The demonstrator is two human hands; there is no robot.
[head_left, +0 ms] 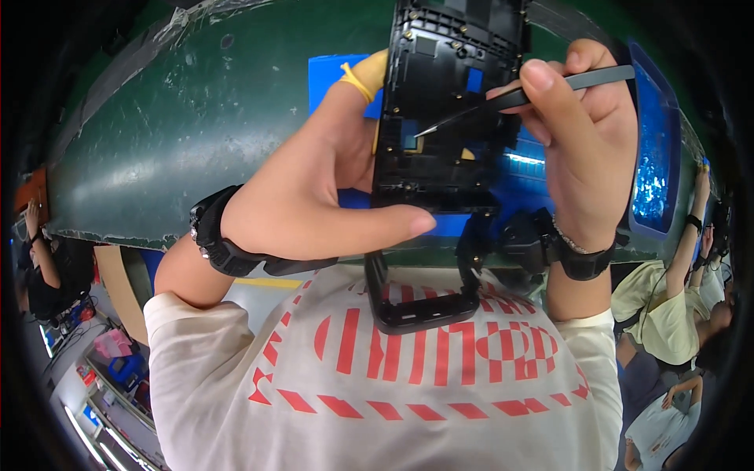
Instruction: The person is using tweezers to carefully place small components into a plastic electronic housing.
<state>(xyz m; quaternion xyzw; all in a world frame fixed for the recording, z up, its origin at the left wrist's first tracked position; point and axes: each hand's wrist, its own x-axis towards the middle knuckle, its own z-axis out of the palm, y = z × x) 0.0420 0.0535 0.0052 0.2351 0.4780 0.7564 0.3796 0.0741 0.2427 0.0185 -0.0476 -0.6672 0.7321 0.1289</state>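
Note:
My left hand point(314, 188) grips a black plastic device housing point(440, 169) by its left side, thumb along the lower edge. A yellow finger cot point(367, 77) covers one of its fingertips. The housing has ribs, small brass-coloured screw points and a black loop-shaped handle point(428, 314) hanging toward my shirt. Pinched in my right hand point(589, 141) is a pair of dark tweezers point(514, 98). Their fine tips point left and meet, or hover just over, a small bluish square piece point(409, 132) inside the housing; I cannot tell which. Another blue patch point(474, 80) shows higher up.
A blue mat or sheet point(322, 74) lies under the housing on the worn green tabletop point(181, 141). To the right stands a translucent blue tray point(653, 157). Other people are at the far left and right edges, and a brown board point(122, 286) leans below the table's left edge.

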